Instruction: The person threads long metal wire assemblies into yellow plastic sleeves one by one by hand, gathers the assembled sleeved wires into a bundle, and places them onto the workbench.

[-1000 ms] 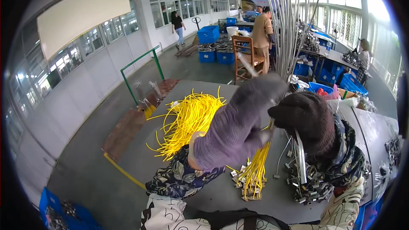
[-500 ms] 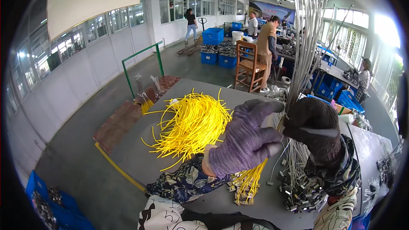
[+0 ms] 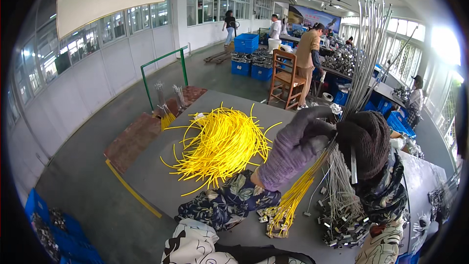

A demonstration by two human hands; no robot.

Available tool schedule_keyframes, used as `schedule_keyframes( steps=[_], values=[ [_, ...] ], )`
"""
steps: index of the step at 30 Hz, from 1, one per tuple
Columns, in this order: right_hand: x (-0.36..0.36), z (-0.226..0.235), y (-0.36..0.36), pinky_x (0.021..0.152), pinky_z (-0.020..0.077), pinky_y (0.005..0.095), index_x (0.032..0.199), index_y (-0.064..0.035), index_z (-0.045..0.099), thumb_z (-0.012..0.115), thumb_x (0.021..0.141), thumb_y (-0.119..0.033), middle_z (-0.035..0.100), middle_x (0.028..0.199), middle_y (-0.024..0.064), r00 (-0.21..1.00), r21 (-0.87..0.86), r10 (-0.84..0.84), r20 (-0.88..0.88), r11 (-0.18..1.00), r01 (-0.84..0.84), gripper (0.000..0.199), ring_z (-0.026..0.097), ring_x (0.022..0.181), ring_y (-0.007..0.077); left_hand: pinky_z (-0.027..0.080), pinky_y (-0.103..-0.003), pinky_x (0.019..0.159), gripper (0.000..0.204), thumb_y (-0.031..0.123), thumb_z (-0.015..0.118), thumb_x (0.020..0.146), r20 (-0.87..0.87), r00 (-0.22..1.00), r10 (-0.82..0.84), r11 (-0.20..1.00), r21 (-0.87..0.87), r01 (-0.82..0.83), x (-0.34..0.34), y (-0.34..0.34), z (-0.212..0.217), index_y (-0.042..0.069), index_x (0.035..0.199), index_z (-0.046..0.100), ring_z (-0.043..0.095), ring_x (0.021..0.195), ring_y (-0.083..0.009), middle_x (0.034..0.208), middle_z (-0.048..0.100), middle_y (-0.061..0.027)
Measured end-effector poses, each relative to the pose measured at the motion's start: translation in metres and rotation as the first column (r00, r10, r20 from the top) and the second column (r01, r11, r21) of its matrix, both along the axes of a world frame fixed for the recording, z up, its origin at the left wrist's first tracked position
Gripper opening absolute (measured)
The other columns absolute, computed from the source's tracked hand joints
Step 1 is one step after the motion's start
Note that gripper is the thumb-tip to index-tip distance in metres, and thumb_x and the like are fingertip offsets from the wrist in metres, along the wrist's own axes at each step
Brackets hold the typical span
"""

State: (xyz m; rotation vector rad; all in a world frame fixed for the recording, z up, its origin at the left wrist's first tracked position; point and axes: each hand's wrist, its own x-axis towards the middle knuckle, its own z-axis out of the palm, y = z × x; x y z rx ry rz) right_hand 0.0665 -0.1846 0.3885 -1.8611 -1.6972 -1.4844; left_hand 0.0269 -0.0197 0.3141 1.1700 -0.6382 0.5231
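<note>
The left hand (image 3: 303, 146), in a purple knitted glove, is set at the cable bundle (image 3: 365, 54), its fingers bent inward and the tips at the strands; whether they pinch any of them cannot be told. The right hand (image 3: 364, 144), in a dark brown knitted glove, is closed around the same bundle just beside the left. The bundle stands over the right half of the grey table (image 3: 151, 176): silver strands rise and fan out above the hands, while yellow-covered lengths (image 3: 298, 190) slope down toward the wearer and end in small metal fittings (image 3: 278, 222) on the tabletop. A narrow metal strip (image 3: 353, 164) shows below the right hand; what supports it cannot be told. Under that hand, bare silver cables (image 3: 337, 183) run down to a cluster of metal end pieces (image 3: 344, 230). A loose heap of yellow tubes (image 3: 222, 144) lies on the table to the left of the left hand. Beyond the table are a wooden chair (image 3: 288, 77), a person in a tan top (image 3: 308, 51) and stacked blue crates (image 3: 246, 43).
</note>
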Motion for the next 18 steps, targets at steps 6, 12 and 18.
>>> schedule_keyframes(
  steps=[6,12,18],
  values=[
    [0.005,-0.002,-0.008,0.054,0.0419,0.0384,0.094,-0.0079,0.061,0.066,0.060,-0.013,0.058,0.072,0.0062,0.996,-0.004,-0.023,-0.081,1.000,0.023,0.035,0.057,0.061,0.0252,0.048,-0.026,0.079,0.023,0.007,0.065,0.082,0.070,0.998,0.004,0.990,0.143,-0.014,0.022,0.003,-0.002,0.003,0.105,0.060,0.058,0.087,-0.0121,0.094,0.061,-0.0036],
    [-0.001,0.001,-0.009,0.058,0.0425,0.0392,0.088,-0.0089,0.063,0.066,0.060,-0.015,0.059,0.072,0.0053,0.986,-0.015,-0.078,-0.150,0.997,0.076,0.029,0.058,0.062,0.0236,0.048,-0.032,0.066,0.015,0.010,0.069,0.076,0.519,0.813,0.262,0.803,0.350,-0.482,0.032,0.016,0.016,0.004,0.086,0.060,0.060,0.073,-0.0216,0.080,0.060,-0.0074],
    [0.004,-0.020,-0.043,0.054,0.0417,0.0357,0.078,-0.0083,0.064,0.072,0.066,-0.019,0.056,0.060,0.0075,0.952,-0.261,-0.199,-0.231,0.956,0.137,0.017,0.057,0.057,0.0253,0.048,-0.031,0.063,0.014,0.010,0.069,0.076,0.606,0.619,0.500,0.593,0.282,-0.754,0.039,0.041,0.007,0.005,0.086,0.060,0.060,0.072,-0.0190,0.081,0.061,-0.0075]
  ],
)
